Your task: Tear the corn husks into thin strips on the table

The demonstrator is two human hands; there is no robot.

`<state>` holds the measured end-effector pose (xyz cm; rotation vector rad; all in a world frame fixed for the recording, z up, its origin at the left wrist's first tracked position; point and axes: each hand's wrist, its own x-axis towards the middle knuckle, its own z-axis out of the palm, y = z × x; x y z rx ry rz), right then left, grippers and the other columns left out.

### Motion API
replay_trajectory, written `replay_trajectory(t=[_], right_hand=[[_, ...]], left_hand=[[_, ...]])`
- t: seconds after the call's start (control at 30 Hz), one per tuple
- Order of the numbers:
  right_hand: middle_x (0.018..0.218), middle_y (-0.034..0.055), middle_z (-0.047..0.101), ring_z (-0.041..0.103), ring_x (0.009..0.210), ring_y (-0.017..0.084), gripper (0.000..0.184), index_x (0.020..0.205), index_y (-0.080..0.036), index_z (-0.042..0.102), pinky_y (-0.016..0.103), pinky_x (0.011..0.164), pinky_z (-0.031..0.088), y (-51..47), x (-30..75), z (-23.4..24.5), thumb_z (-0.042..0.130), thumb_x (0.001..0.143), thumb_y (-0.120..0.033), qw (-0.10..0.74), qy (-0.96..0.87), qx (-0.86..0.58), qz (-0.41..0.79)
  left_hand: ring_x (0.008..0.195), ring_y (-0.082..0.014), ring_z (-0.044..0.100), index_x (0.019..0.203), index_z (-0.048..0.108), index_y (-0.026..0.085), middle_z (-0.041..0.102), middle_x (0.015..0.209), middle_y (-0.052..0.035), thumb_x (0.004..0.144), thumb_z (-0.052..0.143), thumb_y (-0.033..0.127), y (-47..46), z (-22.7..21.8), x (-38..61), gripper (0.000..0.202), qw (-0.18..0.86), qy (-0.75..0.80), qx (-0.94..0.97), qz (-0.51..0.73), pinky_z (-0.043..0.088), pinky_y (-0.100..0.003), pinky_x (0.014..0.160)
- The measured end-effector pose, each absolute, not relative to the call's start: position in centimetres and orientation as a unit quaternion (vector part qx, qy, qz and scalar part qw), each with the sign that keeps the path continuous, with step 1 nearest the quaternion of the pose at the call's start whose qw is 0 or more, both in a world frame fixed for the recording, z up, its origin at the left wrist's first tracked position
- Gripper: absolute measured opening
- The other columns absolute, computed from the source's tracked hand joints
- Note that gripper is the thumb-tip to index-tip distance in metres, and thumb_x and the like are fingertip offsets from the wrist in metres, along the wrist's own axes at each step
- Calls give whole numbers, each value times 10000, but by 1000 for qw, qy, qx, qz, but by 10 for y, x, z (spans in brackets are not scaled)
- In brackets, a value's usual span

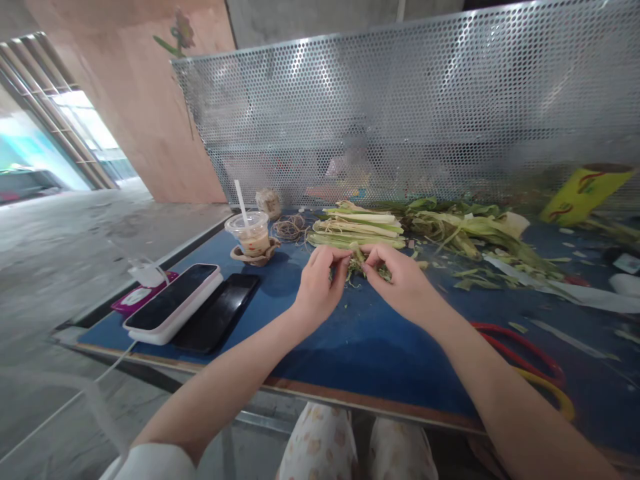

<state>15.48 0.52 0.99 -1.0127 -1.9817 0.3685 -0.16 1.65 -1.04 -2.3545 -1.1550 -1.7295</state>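
Note:
My left hand (323, 277) and my right hand (397, 277) meet over the middle of the blue table. Thumb and fingers of both are pinched on a small yellowish-green plant piece (357, 253), its kind too small to tell. Just beneath it lies a little heap of green plant scraps (354, 272), partly covered by the hands. Directly behind the hands is a stack of pale green cut stalks (357, 229), laid side by side.
Left stand a drink cup with a straw (254, 233), tangled twine (291, 229), a black phone (220, 313) and a white-cased device (175, 303). Loose leaves (465, 233), a yellow roll (585, 193) and red and yellow loops (530, 357) lie right. A perforated metal panel (400, 113) closes the back.

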Motion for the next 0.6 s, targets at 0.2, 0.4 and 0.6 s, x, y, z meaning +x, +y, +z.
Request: replay_trajectory(t=[0.2, 0.4, 0.6], right_hand=[[973, 111, 616, 565, 902, 226, 133, 729, -210, 405, 365, 754, 432, 3, 146, 5, 420, 782, -89, 423, -813, -389, -95], [1128, 146, 602, 541, 1000, 252, 145, 749, -173, 471, 395, 814, 407, 8, 141, -4, 397, 821, -72, 368, -809, -354, -293], [1286, 200, 470, 501, 1074, 290, 193, 653, -170, 446, 423, 833, 418, 4, 137, -3, 410, 806, -59, 357, -797, -366, -323]], left_hand=[[690, -127, 536, 842, 525, 185, 574, 747, -27, 830, 448, 190, 16, -11, 5, 78, -60, -410, -703, -578, 424, -252, 640], [668, -113, 530, 827, 478, 168, 536, 716, -10, 830, 453, 236, 23, -15, 9, 73, -265, -393, -625, -620, 435, -243, 642], [630, -105, 480, 835, 406, 184, 487, 701, 5, 853, 394, 204, 25, -19, 7, 30, -188, -419, -635, -621, 398, -246, 620]])
